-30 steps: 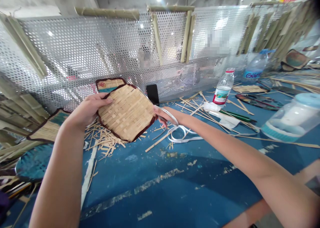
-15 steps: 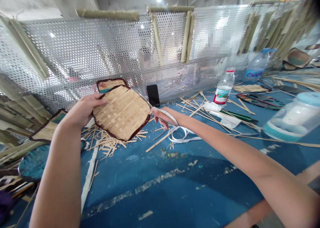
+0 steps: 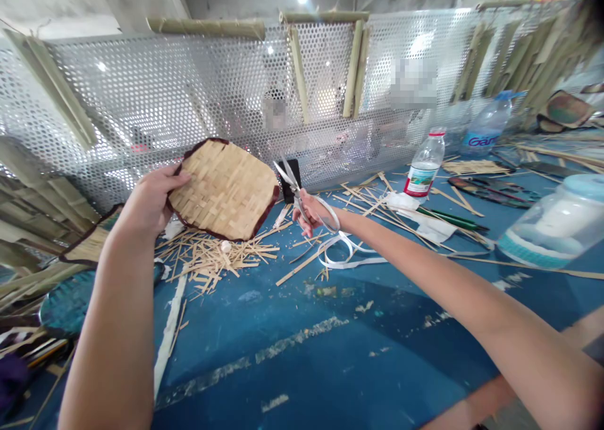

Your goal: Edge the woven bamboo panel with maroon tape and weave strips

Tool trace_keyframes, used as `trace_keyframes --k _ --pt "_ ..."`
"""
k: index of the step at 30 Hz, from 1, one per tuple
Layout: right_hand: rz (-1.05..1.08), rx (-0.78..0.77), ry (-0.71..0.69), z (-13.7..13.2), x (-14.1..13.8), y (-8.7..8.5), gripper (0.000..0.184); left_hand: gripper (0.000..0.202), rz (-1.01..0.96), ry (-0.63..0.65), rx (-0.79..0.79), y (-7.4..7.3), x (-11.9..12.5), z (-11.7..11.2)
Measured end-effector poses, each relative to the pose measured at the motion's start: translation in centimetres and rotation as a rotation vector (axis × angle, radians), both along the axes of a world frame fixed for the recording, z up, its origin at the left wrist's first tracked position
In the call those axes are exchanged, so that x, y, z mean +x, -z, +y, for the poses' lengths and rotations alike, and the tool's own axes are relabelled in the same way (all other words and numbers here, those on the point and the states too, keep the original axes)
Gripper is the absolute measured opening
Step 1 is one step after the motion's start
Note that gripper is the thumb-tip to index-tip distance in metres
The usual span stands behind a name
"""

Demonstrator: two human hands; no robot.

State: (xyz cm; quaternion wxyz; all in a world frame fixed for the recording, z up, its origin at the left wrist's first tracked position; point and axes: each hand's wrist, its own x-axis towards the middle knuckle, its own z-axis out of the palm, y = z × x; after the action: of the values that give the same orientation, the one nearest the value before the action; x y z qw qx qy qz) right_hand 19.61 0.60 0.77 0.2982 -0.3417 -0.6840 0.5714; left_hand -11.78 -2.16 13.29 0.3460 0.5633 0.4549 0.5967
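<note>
Across the lower frame a blue table [image 3: 306, 361] is spreading out, pale cut strips [image 3: 221, 260] lying loose left of centre. Above them the left hand [image 3: 153, 197] is pinching a woven mat [image 3: 224, 191] by its left edge, while the right hand [image 3: 311, 213] is grasping scissors [image 3: 296, 190] mid-frame, blades parted, just beside it. Behind, a perforated metal screen [image 3: 226, 90] is spanning the upper frame.
</note>
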Motion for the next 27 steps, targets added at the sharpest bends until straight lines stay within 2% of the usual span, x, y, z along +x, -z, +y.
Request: trace_keyframes --k 3,8,14,20,27 --pt "0.005 0.101 -0.051 0.1 -0.2 0.8 0.074 0.027 -0.030 -0.035 0.007 0.3 -0.2 0.6" --pt "0.029 0.241 -0.028 -0.8 -0.6 1.1 0.076 0.026 -0.025 -0.012 -0.052 1.5 -0.4 1.6" --pt "-0.023 0.208 -0.069 -0.3 -0.1 1.3 0.075 0.030 0.013 0.040 -0.103 2.0 -0.5 1.6" --pt "0.041 0.046 -0.052 0.3 -0.4 1.1 0.082 0.034 -0.011 0.059 -0.078 2.2 -0.1 2.0" --pt "0.024 0.180 -0.032 -0.8 0.0 0.0 0.080 0.030 -0.010 0.072 -0.056 2.1 0.0 2.1"
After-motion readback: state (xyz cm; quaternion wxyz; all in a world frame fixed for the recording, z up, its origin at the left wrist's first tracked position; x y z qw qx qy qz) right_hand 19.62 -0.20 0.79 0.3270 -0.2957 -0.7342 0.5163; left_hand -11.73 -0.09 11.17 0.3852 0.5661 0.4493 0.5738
